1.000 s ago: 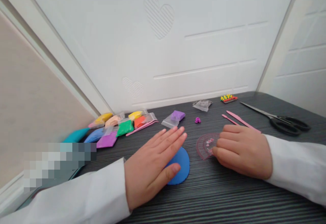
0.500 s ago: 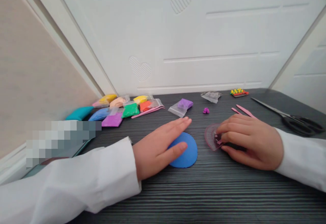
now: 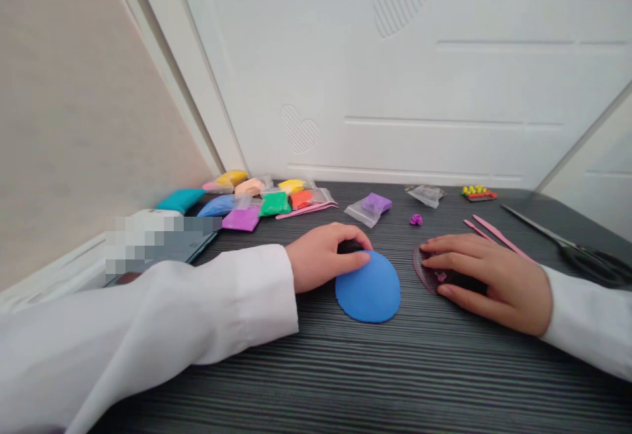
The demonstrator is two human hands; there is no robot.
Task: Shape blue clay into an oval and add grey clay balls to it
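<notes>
Now, left fingers touch a smooth, roundish blue slab.

Before me, the dark, fine-lined tabletop carries a flattened blue clay disc, with a clear pink-edged protractor beside it. Beyond, I have a magenta clay lump and a purple clay packet; black-handled scissors lie to my right, a green clay packet to my left.
</notes>
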